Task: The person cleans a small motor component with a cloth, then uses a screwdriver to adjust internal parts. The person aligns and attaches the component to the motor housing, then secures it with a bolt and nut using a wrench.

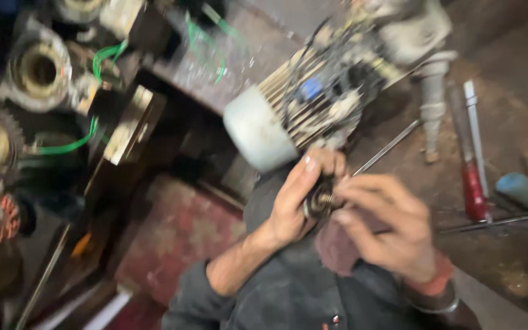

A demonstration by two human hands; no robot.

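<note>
Head view: your left hand point(297, 198) wraps its bent fingers around a small round metal part point(320, 200), just below the white motor point(288, 116). Your right hand point(383, 223) pinches the same part from the other side, fingers curled, over a dark red rag point(336, 250).

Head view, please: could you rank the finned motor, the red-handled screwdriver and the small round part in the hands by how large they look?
1. Motor, clearly the largest.
2. Screwdriver, long but thin.
3. Round part, smallest, partly covered by both hands; it sits nearer the camera, so its true size may be smaller than it looks.
</note>
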